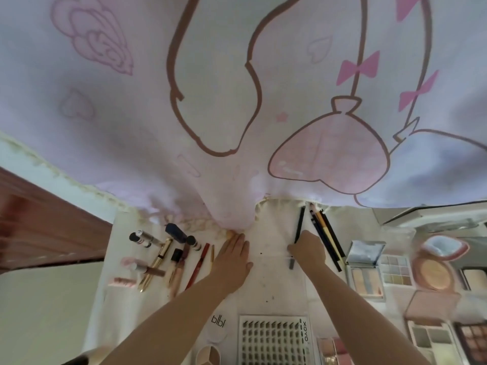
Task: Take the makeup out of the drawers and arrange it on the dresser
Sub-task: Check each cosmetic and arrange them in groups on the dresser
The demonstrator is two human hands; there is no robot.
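Lying flat on the white dresser top (274, 283), the left hand (233, 255) had its fingers straight and pressed together near the pink cartoon cloth (237, 114). The right hand (307, 252) pinched a thin black makeup pencil (299, 224), three more pencils (325, 233) just beside it. Lipstick tubes (163, 255) sat left, open eyeshadow palettes (395, 267) right; couldn't count those reliably.

Curtain (237, 88): pale pink and white cloth with cartoon outlines, pink bows and hearts, fills the upper view; fringed hem hangs to the dresser.
Dresser (274, 280): white top, speckled with dark flecks.
Wood panel (44, 222): reddish-brown, at left.
Floor (44, 312): pale, lower left.
Light: soft, diffuse.
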